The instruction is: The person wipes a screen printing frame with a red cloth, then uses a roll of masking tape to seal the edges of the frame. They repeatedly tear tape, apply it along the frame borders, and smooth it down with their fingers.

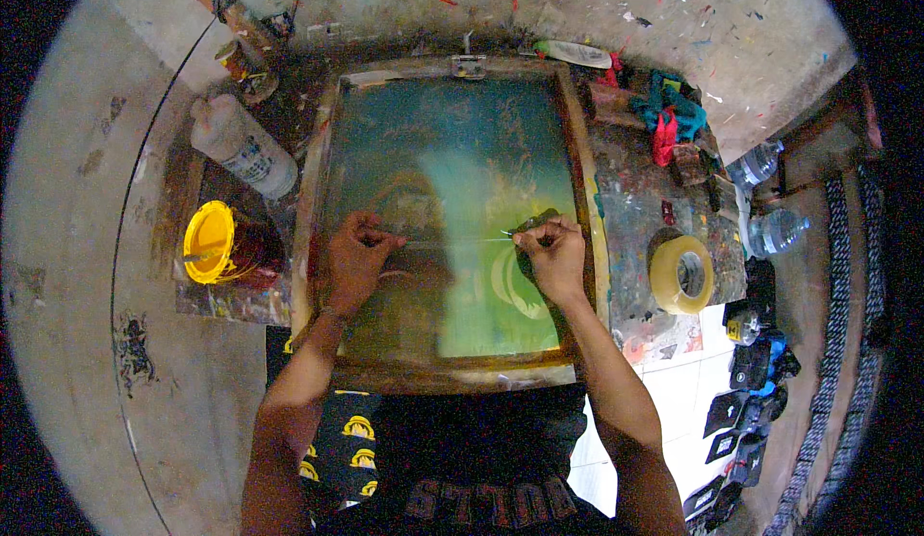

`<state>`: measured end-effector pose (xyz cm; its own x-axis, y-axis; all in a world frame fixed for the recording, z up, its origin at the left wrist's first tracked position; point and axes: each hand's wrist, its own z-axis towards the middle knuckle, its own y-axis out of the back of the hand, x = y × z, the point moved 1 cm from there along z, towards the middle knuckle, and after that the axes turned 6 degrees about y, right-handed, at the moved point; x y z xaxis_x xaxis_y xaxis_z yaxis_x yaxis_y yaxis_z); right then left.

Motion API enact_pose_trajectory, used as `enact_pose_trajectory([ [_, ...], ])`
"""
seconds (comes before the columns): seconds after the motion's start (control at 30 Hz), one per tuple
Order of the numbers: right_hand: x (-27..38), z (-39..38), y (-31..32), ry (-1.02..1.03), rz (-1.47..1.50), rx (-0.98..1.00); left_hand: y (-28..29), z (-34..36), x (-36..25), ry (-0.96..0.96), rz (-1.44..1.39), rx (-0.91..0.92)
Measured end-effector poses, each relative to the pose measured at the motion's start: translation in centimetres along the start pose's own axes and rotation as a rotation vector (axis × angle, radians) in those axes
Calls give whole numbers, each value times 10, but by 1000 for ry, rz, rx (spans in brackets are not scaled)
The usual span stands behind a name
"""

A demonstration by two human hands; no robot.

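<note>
A wooden-framed printing screen (584, 165) lies in front of me, its mesh (462, 295) green and teal with a pale curved shape at the right. Above the mesh, my left hand (361, 252) is closed in a pinch. My right hand (552, 255) pinches too, level with the left. Between the fingertips of both runs a thin pale strip (457, 241), pulled straight; it may be clear tape, but I cannot tell. Something small and dark shows at my right fingertips, too small to name. A metal hinge (469, 66) sits at the frame's far edge.
Left of the screen are a white bottle (245, 146) lying tilted and a yellow-rimmed container (209, 242). On the right, a tape roll (681, 274) rests on the paint-stained table (630, 238), with coloured rags (669, 113) behind. Plastic bottles (778, 233) and dark folded items (724, 416) lie further right.
</note>
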<state>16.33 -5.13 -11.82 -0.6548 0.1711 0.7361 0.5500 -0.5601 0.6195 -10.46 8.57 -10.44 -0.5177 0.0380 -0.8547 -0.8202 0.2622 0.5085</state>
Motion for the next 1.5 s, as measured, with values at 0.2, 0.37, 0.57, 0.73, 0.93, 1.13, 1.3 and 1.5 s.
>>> enact_pose_trajectory([
  [0.2, 1, -5, -5, 14, -125, 29, -6, -5, 3, 260, -408, 100],
  [0.37, 5, -7, -3, 55, -161, 27, -7, -2, 6, -62, -15, -17],
  [0.57, 3, -7, -4, 88, -178, 30, -7, 1, 21, -131, 181, -3],
  [0.73, 3, -5, -2, 143, -129, 27, -13, 8, 30, -170, 334, 24],
  [0.93, 10, 0, 1, 229, -220, 39, -18, 9, 28, -108, 362, -5],
  [1.13, 11, 6, -1, 250, -286, 2, -21, 11, 19, -104, 385, -87],
  [1.3, 2, 14, -9, 294, -366, -38, -18, 15, 9, 2, 458, -50],
  [1.5, -1, 18, 0, 47, -338, 63, 1, 17, 7, -112, 618, 46],
])
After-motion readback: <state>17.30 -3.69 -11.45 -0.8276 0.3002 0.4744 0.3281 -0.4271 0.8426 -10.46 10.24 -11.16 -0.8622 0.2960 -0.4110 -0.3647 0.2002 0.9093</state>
